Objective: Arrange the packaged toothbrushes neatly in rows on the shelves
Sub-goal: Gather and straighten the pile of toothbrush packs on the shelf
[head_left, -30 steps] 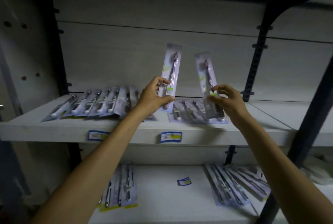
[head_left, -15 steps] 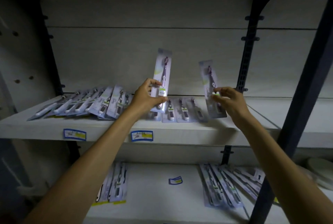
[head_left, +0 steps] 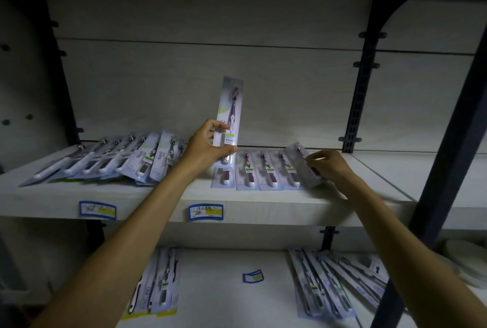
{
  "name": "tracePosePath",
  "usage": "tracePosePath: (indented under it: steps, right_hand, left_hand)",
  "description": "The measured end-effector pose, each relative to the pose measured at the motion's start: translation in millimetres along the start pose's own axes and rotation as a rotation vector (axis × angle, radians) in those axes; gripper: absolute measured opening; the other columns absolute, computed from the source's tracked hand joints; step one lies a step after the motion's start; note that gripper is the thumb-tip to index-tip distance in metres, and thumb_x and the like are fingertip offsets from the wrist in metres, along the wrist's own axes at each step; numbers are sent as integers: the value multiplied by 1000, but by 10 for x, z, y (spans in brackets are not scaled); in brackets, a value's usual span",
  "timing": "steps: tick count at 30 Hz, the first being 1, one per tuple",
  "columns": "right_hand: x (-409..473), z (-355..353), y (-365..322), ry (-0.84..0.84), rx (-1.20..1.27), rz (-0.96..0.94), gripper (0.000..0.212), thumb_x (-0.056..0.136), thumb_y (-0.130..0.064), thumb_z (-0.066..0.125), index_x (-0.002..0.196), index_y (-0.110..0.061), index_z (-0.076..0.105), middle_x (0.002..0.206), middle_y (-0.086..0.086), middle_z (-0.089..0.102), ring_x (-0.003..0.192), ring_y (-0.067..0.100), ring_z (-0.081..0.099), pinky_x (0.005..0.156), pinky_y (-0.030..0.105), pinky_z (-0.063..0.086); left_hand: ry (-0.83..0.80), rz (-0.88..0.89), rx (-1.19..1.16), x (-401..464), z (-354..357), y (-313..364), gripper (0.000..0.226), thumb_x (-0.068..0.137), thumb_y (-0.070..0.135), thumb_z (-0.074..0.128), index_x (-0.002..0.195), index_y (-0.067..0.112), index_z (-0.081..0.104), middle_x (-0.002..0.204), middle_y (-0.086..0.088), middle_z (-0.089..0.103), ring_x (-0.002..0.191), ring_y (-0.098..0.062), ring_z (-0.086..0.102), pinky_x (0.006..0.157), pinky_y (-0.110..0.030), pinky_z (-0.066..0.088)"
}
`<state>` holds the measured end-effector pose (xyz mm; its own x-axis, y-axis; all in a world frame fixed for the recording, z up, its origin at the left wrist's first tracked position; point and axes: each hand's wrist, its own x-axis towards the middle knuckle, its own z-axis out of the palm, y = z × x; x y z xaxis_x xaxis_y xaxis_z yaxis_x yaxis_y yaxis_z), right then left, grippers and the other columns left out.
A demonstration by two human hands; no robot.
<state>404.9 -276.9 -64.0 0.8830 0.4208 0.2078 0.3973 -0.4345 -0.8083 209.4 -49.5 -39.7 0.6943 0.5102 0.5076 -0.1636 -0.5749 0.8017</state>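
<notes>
On the pale wooden shelf [head_left: 263, 203], right hand [head_left: 328, 167] is pinching a clear-packed purple toothbrush [head_left: 303, 167] down beside the row, while left hand [head_left: 205, 147] is gripping an upright spare pack [head_left: 228, 116], probably next.

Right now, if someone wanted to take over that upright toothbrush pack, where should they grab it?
Probably pinch the upright toothbrush pack by its two long edges above the left hand, coming from the front. It is a thin flat card facing outward, and that hand already grips its lower end.

A shop: white shelves [head_left: 263, 203] on slotted uprights [head_left: 359, 106], edged with blue price labels [head_left: 206, 212], stocked with packaged toothbrushes [head_left: 266, 169].
</notes>
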Motion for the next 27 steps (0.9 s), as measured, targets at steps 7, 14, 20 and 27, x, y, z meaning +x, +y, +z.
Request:
tracePosePath:
  steps: [7,14,20,27]
  right_hand:
    - [45,29,-8,-30,-243,-44,21,90,-29,56,109,-24,65,107,9,69,94,26,63,86,38,53]
    - [-12,-80,-26,96,-309,-163,32,90,-30,59,120,-18,59,119,10,64,103,25,61,78,26,42]
    - [-120,-192,-183,64,-101,-388,25,93,-22,57,117,-15,61,109,3,65,94,13,60,77,24,45]
    - [-201,-194,-238,51,-15,-470,18,93,-15,56,107,-15,65,103,-1,66,92,14,62,80,29,51]
  left_hand:
    - [-29,-47,13,-34,-58,-52,46,74,13,82,110,24,57,118,8,56,110,-17,56,86,-32,54]
    - [-14,-73,56,-92,-119,-31,47,76,10,80,115,17,56,109,11,54,87,2,54,58,-10,49]
    - [-41,-150,202,-100,-110,-77,45,79,4,76,119,7,56,116,0,53,59,7,59,49,-3,41]
    - [-68,-272,357,-87,-85,-150,51,78,12,79,123,4,56,125,-11,59,78,-14,62,62,-20,46]
